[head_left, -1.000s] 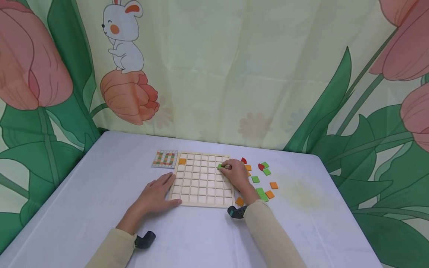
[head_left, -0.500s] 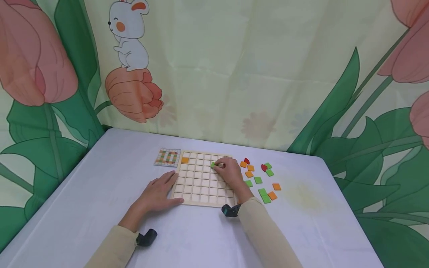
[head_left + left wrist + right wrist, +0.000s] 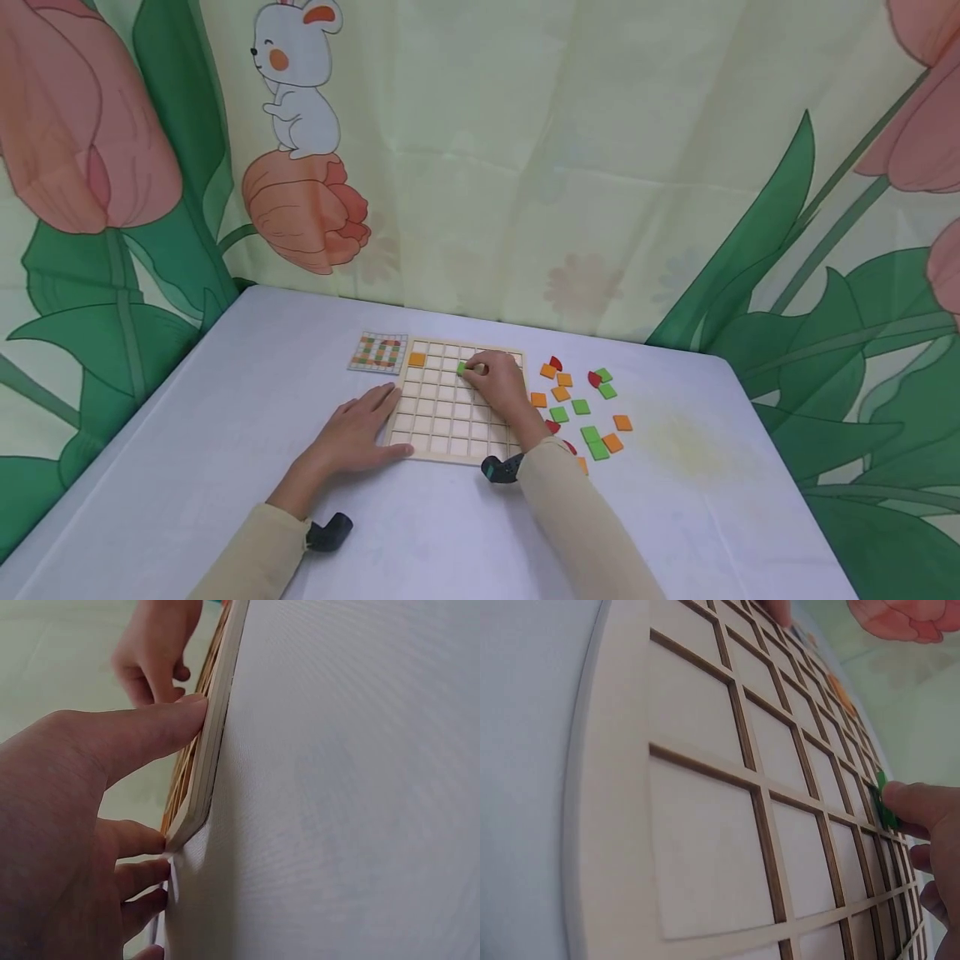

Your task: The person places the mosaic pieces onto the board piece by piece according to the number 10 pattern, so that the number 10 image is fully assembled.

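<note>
A wooden grid board point(image 3: 442, 408) lies flat on the table, divided into small square cells. My right hand point(image 3: 498, 383) pinches a green square tile point(image 3: 461, 367) over the board's upper middle. In the right wrist view the green tile point(image 3: 886, 801) is tilted up between thumb and fingers, at the cells. My left hand point(image 3: 356, 433) rests at the board's left edge, thumb on the near corner and fingers along the side. The left wrist view shows that thumb point(image 3: 161, 731) pressing the board's rim point(image 3: 214, 742). An orange square tile point(image 3: 416, 359) sits in a cell near the far left corner.
A small pattern card point(image 3: 378, 352) with coloured squares lies left of the board. Several loose orange tiles point(image 3: 622, 422), green tiles point(image 3: 581, 407) and red quarter-round pieces point(image 3: 594, 378) are scattered to the right. A patterned curtain point(image 3: 480, 167) hangs behind the table.
My right hand has moved left across the board with the green tile, from near its right side to the upper middle. The left hand stays at the board's edge. The head view has shifted slightly.
</note>
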Demonstrator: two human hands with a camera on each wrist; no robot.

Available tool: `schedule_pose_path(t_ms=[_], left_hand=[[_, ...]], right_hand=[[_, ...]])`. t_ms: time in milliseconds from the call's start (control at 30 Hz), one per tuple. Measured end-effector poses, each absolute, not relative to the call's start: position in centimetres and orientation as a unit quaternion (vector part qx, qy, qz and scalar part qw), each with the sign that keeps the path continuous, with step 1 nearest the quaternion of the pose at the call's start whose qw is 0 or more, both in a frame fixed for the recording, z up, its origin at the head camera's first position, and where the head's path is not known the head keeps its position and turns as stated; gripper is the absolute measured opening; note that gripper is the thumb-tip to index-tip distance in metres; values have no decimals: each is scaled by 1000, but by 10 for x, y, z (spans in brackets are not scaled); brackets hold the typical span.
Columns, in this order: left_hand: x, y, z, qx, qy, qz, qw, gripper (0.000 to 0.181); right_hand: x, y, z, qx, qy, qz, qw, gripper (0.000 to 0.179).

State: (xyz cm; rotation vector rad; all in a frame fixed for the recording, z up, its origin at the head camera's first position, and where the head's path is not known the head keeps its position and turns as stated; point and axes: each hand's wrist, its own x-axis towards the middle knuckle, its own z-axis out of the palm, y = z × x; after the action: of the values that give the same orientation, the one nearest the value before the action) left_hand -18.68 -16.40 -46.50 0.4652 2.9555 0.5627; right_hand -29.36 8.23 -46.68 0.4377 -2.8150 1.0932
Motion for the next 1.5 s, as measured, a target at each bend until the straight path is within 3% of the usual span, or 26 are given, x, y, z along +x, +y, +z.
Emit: schedule_pose_path(t_ms=[600,1300,1500], left_hand=[[-187,-165,-466,146,971,184,52,93],[-189,-162,-468,136,973,179,60,93],[-188,-162,-468,131,973,178,61,93]], right_hand=[[-299,51,-465,168,-922,348,42,12],[-308,30,-468,178,-939,284,79,10],[-309,30,-467,166,-933,315,53,8]])
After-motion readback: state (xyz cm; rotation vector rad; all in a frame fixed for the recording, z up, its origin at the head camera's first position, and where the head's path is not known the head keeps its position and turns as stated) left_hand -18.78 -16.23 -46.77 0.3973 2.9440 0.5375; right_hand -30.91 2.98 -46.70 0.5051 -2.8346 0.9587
